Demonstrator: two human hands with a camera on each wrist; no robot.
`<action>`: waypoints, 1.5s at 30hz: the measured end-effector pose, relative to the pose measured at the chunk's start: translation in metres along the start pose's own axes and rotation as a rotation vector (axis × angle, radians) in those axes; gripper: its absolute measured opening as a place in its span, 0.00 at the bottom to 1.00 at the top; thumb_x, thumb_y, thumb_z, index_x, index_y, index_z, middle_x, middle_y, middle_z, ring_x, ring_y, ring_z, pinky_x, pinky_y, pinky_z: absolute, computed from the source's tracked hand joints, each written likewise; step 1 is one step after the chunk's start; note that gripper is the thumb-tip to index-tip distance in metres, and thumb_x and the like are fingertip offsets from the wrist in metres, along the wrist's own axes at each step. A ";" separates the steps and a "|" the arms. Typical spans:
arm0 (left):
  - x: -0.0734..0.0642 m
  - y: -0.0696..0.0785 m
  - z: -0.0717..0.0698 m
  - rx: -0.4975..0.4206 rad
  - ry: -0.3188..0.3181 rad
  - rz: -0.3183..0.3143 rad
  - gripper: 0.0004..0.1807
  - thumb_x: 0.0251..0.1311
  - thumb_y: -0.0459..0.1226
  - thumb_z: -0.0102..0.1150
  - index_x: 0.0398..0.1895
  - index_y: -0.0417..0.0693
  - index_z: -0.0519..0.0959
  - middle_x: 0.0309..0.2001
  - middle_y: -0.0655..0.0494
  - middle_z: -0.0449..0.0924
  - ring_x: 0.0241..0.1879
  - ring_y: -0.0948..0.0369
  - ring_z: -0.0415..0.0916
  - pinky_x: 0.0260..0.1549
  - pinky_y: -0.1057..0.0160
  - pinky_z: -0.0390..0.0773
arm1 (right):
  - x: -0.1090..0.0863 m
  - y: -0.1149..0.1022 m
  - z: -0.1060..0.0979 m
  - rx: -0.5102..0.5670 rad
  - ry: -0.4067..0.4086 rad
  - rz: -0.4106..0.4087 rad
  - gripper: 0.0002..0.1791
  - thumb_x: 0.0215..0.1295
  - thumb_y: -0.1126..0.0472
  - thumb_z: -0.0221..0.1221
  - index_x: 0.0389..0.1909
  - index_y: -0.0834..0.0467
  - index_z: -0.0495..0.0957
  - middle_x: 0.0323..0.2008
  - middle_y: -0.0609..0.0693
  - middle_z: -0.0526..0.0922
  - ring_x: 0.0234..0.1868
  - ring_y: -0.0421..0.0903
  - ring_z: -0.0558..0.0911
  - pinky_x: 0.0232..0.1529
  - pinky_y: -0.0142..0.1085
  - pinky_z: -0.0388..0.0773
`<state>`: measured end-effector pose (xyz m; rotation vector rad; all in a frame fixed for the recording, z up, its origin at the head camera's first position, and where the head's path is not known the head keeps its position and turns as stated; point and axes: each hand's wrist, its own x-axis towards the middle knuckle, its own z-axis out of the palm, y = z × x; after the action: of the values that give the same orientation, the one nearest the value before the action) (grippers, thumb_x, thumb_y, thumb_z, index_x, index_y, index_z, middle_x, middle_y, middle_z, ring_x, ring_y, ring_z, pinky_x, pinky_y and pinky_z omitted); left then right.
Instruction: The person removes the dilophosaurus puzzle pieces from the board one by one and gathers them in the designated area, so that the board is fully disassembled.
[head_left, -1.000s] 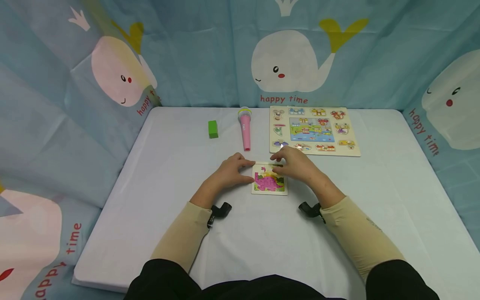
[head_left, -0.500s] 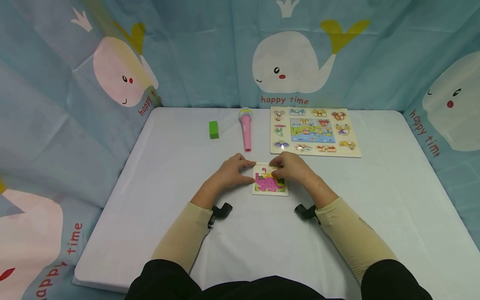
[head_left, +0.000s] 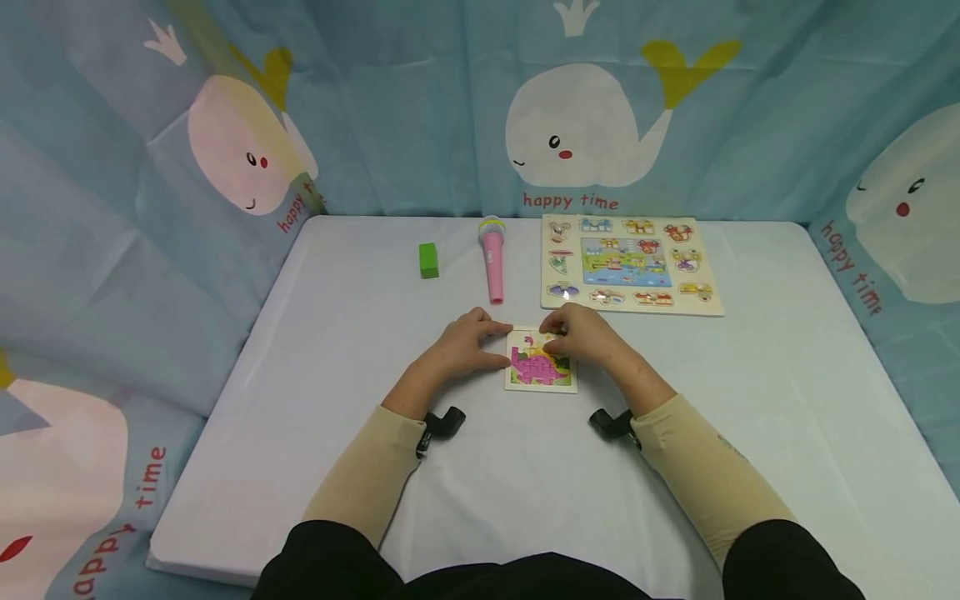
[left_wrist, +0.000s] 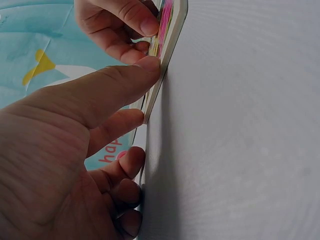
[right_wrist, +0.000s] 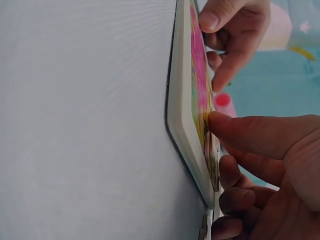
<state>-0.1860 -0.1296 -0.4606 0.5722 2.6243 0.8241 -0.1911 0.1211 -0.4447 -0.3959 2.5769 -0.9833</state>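
A small square dinosaur jigsaw puzzle (head_left: 536, 368) lies flat on the white table, its pale frame around a pink dinosaur picture. My left hand (head_left: 461, 343) steadies its left side, thumb on the side edge and index finger at the far left corner; the left wrist view shows the thumb (left_wrist: 117, 87) against the frame. At the far right part of the puzzle, my right hand (head_left: 588, 335) pinches a puzzle piece (right_wrist: 214, 172) between thumb and fingers. In the right wrist view that piece stands slightly proud of the board. The right fingers hide the puzzle's upper right corner.
A large wooden peg puzzle board (head_left: 626, 297) lies behind my right hand. A pink toy microphone (head_left: 492, 262) and a green block (head_left: 428, 261) are at the back, left of it. Blue whale-print cloth (head_left: 420, 108) hangs behind the table.
My right hand has moved slightly left and closer over the puzzle's far right part, its thumb and fingers drawing together. The left hand keeps its place at the left edge.
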 end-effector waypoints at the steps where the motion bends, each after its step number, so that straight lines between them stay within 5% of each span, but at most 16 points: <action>1: 0.000 0.000 0.000 -0.002 -0.001 0.000 0.34 0.58 0.51 0.75 0.68 0.58 0.79 0.49 0.55 0.70 0.47 0.57 0.66 0.46 0.59 0.68 | 0.000 0.001 0.000 0.001 0.004 -0.002 0.13 0.63 0.62 0.70 0.48 0.61 0.86 0.43 0.53 0.82 0.43 0.50 0.75 0.48 0.45 0.74; 25: -0.001 0.000 0.006 0.005 0.001 -0.021 0.34 0.57 0.51 0.75 0.68 0.59 0.79 0.49 0.56 0.70 0.48 0.58 0.67 0.47 0.58 0.70 | -0.009 -0.002 0.002 -0.003 0.007 -0.011 0.19 0.64 0.64 0.70 0.55 0.61 0.85 0.47 0.55 0.84 0.46 0.51 0.79 0.50 0.46 0.78; 37: 0.001 -0.001 0.005 0.011 0.006 -0.015 0.34 0.57 0.51 0.75 0.68 0.59 0.79 0.49 0.56 0.70 0.48 0.57 0.67 0.46 0.58 0.70 | -0.019 -0.009 -0.014 -0.032 0.068 -0.074 0.19 0.61 0.62 0.71 0.53 0.58 0.86 0.47 0.53 0.84 0.42 0.51 0.76 0.41 0.44 0.75; 45: 0.002 -0.002 0.004 0.004 0.020 0.006 0.34 0.57 0.51 0.75 0.68 0.58 0.79 0.49 0.55 0.70 0.46 0.57 0.66 0.45 0.59 0.69 | -0.033 -0.009 -0.032 0.014 0.110 -0.138 0.19 0.63 0.61 0.69 0.55 0.58 0.85 0.48 0.52 0.84 0.50 0.55 0.77 0.52 0.52 0.75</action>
<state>-0.1870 -0.1281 -0.4655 0.5765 2.6442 0.8301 -0.1734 0.1457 -0.4093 -0.5365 2.6688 -1.0978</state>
